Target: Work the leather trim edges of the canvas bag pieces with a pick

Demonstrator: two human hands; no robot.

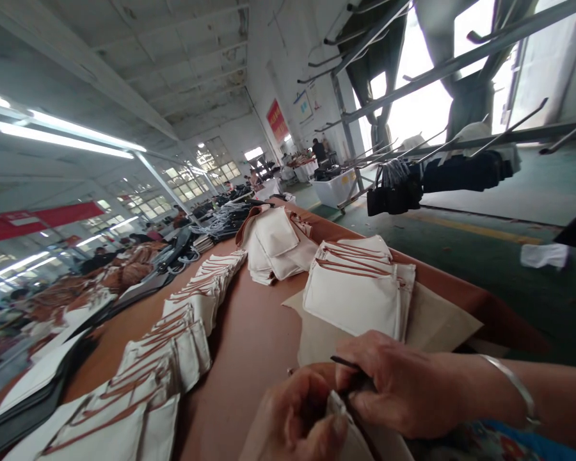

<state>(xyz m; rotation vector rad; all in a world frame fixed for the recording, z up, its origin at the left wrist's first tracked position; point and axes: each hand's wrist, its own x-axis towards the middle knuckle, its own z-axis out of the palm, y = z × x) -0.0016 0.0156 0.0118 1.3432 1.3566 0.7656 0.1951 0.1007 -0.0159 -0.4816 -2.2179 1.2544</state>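
At the bottom of the view, my left hand is closed, pinching the edge of a cream fabric piece. My right hand is closed round a small dark tool; a thin black end sticks out, and the rest is hidden in the fingers. Both hands are close together over the near edge of the table. Just beyond them stands a stack of cream fabric pieces with brown edging, lying on a sheet of tan paper or card.
A long row of overlapping cream pieces runs along the left of the brown-covered table. Another cream pile lies farther back. Dark bags hang from a metal rack at right. A white bin stands behind.
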